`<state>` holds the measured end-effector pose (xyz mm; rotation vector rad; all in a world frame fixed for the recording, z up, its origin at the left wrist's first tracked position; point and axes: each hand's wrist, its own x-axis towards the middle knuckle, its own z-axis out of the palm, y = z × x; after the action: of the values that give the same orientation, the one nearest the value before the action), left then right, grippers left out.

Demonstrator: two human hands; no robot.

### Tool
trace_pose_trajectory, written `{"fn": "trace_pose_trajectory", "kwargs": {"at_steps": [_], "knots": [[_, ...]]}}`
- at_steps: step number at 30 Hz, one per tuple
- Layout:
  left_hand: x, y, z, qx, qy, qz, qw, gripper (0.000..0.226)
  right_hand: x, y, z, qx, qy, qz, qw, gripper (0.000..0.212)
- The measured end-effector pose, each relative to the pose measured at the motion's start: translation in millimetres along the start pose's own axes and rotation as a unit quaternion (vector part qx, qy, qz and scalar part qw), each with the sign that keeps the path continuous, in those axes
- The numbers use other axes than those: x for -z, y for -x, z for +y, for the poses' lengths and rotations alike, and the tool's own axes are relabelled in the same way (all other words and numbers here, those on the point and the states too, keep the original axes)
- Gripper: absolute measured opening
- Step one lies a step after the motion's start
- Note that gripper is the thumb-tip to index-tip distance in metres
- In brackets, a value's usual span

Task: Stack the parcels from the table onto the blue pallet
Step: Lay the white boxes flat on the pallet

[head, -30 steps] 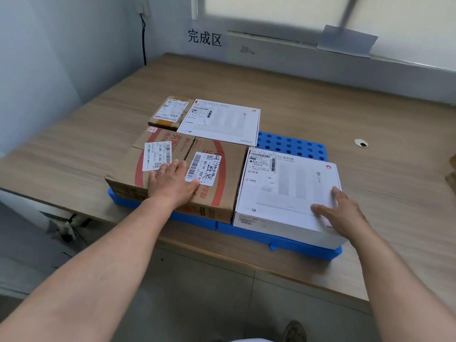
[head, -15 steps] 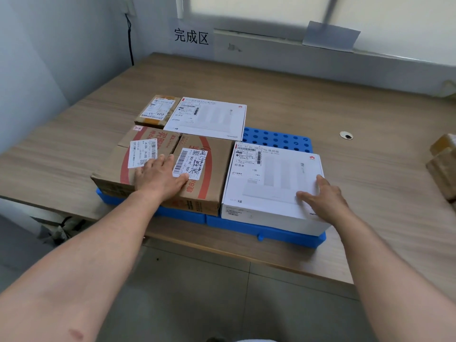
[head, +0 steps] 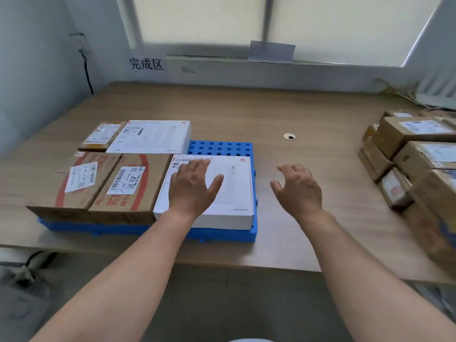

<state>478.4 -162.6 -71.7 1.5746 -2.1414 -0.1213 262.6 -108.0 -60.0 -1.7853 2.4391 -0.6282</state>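
The blue pallet (head: 219, 146) sits at the near edge of the tabletop (head: 246, 114). Five parcels occupy it in a single layer, edges butted to save space: two brown cartons (head: 103, 186) at front left, a white box (head: 234, 183) at front right, and a small brown parcel (head: 101, 135) and a flat white box (head: 153, 137) in the rear row. The rear right corner of the pallet is bare, probably the next free slot.

The left hand (head: 192, 186) is spread flat over the lid of the front white box and holds nothing; contact with the lid cannot be confirmed. The right hand (head: 298, 188) hovers over bare tabletop just right of the pallet, fingers loosely curled and empty, on the side nearest the remaining parcels (head: 414, 156), which are piled at the right end of the tabletop, well apart from the pallet.

The tabletop is wood-grain laminate with a cable port (head: 289, 137). Behind it are a pale wall, a printed sign (head: 146, 64) and a shaded window (head: 271, 18).
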Motion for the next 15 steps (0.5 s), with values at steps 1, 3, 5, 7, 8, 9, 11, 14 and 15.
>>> {"fn": "trace_pose_trajectory", "kwargs": {"at_steps": [1,3,5,7,8,9,11,14,15], "knots": [[-5,2,17,-0.009,-0.001,-0.002,1.000,0.058,7,3,11,0.005,0.002,0.006,1.000,0.043],[-14,6,52,-0.026,0.001,-0.007,1.000,0.059,22,9,36,0.009,0.007,0.018,1.000,0.043],[-22,9,86,-0.040,0.001,-0.009,0.999,0.057,38,15,62,0.006,0.015,0.028,0.999,0.043],[-29,12,121,-0.060,0.000,-0.010,0.998,0.066,54,20,90,0.000,0.022,0.039,0.999,0.044],[-33,13,139,-0.068,0.002,-0.015,0.998,0.069,63,23,105,-0.003,0.026,0.046,0.999,0.044],[-38,13,157,-0.072,0.006,-0.021,0.997,0.066,71,26,119,-0.006,0.032,0.052,0.998,0.045],[-50,14,192,-0.087,0.022,-0.027,0.996,0.058,88,33,149,-0.014,0.049,0.057,0.997,0.047],[-66,17,248,-0.117,0.045,-0.026,0.992,0.061,112,43,192,-0.025,0.071,0.068,0.995,0.048],[-71,19,267,-0.130,0.053,-0.028,0.990,0.065,120,48,206,-0.030,0.078,0.076,0.994,0.048]]}}
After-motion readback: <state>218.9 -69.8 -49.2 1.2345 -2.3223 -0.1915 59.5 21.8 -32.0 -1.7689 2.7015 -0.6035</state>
